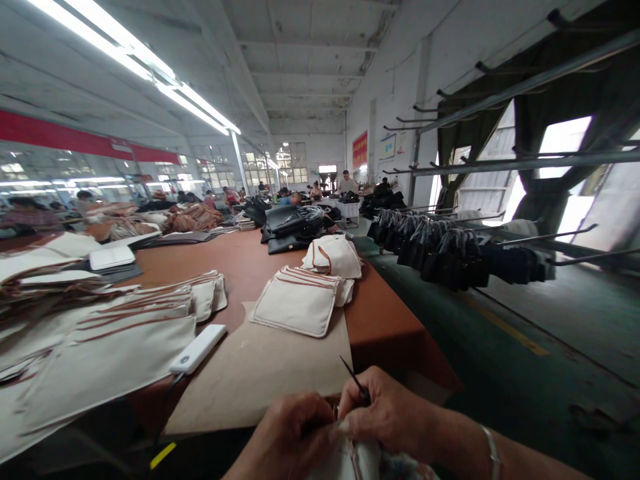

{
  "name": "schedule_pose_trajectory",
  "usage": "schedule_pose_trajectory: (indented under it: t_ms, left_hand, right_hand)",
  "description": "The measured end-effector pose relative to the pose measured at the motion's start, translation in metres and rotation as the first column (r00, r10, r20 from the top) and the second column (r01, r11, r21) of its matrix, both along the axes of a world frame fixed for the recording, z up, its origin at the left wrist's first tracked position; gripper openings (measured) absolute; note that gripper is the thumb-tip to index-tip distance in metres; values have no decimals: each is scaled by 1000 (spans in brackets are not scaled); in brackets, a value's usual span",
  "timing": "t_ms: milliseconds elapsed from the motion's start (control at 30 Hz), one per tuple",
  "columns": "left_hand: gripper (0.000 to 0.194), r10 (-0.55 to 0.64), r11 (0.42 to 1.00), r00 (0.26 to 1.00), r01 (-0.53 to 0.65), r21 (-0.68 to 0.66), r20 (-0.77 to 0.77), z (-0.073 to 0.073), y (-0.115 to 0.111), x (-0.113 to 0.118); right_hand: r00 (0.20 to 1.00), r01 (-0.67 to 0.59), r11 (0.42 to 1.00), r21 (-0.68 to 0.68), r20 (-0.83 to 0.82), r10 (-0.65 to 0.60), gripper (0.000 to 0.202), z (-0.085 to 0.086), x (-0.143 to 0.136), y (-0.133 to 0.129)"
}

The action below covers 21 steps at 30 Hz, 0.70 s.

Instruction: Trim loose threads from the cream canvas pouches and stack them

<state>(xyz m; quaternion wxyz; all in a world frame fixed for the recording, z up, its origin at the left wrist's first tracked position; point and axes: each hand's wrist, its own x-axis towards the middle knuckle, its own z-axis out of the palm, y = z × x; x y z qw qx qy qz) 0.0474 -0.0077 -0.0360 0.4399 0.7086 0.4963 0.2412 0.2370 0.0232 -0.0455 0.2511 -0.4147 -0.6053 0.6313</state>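
Close to me at the bottom, my left hand (300, 427) is closed on a cream fabric piece (363, 460) with a brown edging strip. My right hand (387, 413) meets it there, its fingertips pinching the same edge. A slim dark pointed tool (354, 375) sticks out of the right fist toward the upper left; its grip is hidden, so its exact kind does not show. Just beyond my hands, a stack of cream pouches (297, 303) with brown trim lies on a tan sheet (265, 360), with more cream pouches (334, 257) behind it.
Larger cream pieces (135, 347) spread over the left of the brown-covered table (240, 253), beside a white power bank (199, 349) with a cable. Black bags (290, 227) are piled farther back. At right, black items hang from a metal rack (500, 163). Several people work in the distance.
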Motion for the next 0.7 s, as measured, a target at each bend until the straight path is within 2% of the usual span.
schedule_pose_trajectory:
  t_ms: [100,200,267,300,367,433,500,600,700]
  left_hand:
    - [18,-12,998,997,17,64,-76,-10,2,-2]
    - [10,42,960,991,-6,281,-126,-26,2,-3]
    - [9,72,924,992,-27,382,-105,-30,0,-3]
    - [11,75,921,994,-37,388,-82,-28,-2,-3]
    - [19,28,960,1000,-23,279,-14,-18,-5,-2]
    - [30,5,995,994,-15,95,106,-6,-8,-2]
    - [39,74,995,969,-57,-79,234,1,-9,-2]
    - [32,186,953,922,-85,-291,340,-3,-7,-4]
    - [19,149,918,927,1,-397,345,-15,-1,-6]
  right_hand:
    - [1000,-6,999,45,-25,7,11,-6,1,3]
    - [999,-25,992,124,-45,30,10,-12,3,7]
    - [997,-55,984,168,-38,62,9,-13,5,7]
    - [997,-68,982,177,-29,74,9,-13,7,7]
    - [997,-76,979,191,-4,78,12,-12,10,4]
    - [998,-67,974,219,15,65,12,-9,11,1]
    - [998,-55,958,282,22,51,7,-7,11,-3]
    - [999,-27,938,346,-16,34,2,-5,9,-5]
    - [998,9,949,315,-66,12,4,-8,8,-4]
